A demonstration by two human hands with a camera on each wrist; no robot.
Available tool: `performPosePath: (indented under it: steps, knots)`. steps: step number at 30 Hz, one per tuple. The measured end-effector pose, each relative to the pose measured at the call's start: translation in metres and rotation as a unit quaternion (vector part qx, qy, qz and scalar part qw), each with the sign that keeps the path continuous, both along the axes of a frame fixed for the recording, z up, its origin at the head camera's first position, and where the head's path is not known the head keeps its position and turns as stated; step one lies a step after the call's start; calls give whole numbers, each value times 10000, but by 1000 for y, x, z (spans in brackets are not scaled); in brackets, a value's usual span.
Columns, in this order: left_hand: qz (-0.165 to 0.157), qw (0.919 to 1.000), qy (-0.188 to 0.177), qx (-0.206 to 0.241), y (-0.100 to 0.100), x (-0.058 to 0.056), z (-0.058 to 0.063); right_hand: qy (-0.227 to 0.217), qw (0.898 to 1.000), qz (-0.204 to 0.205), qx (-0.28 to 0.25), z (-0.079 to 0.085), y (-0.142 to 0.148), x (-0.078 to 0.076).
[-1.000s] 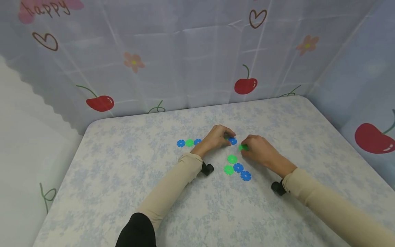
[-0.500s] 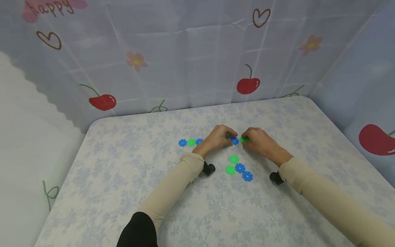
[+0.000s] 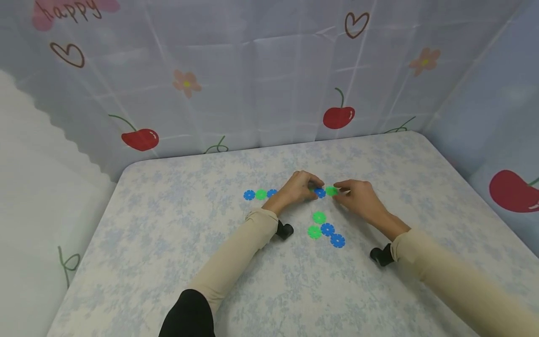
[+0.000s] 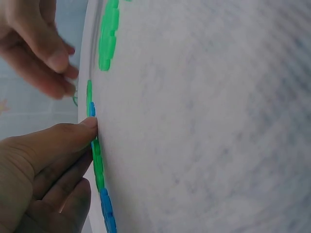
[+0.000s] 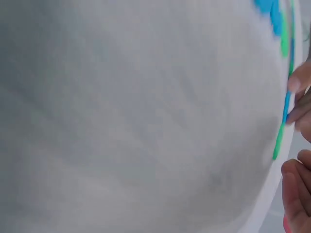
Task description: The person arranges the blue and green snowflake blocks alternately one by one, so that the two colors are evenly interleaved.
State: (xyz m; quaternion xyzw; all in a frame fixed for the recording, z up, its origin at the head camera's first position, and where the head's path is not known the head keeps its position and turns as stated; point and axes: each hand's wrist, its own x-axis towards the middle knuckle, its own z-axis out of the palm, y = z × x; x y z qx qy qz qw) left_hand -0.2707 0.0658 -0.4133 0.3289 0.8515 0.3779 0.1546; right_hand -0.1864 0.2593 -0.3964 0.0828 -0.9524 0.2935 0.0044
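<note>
A row of flat, notched plastic discs, alternating blue and green, runs across the table. Its left part shows a blue disc (image 3: pixel 249 195), a green disc (image 3: pixel 261 194) and another blue one; the left hand (image 3: pixel 293 188) hides the middle. Thumb and fingers of that hand pinch a blue disc (image 3: pixel 320 193) near the row's right end. Beyond it lies the end green disc (image 3: pixel 331 191), in line with the blue one. The right hand (image 3: pixel 358 199) is just right of this green disc, thumb and fingers apart; in the right wrist view its fingers (image 5: pixel 291 189) are off the disc.
Nearer the person lie loose discs: a green one (image 3: pixel 319 217), a second green one (image 3: pixel 314 232) and two blue ones, one blue disc (image 3: pixel 327 229) close beside the other. A printed curtain (image 3: pixel 261 93) hangs behind the far edge of the patterned table (image 3: pixel 168 224).
The right hand brought a green disc up to the row's right end, then let go and drew back slightly to the right. The left hand stays on the blue disc.
</note>
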Motion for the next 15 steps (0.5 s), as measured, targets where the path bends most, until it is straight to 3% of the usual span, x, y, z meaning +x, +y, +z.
performPosePath:
  steps: [4, 10, 15]
  knots:
    - [-47, 10000, -54, 33, 0, 0, -1, -96, 9985, -60, -535, -4, 1, 31]
    - [-166, 9995, -156, 206, -2, -1, -1, -386, 9956, -133, -849, -11, 0, 80]
    - [-95, 9990, -292, 319, -3, -1, 0, -414, 9957, -71, -823, -11, -1, 98]
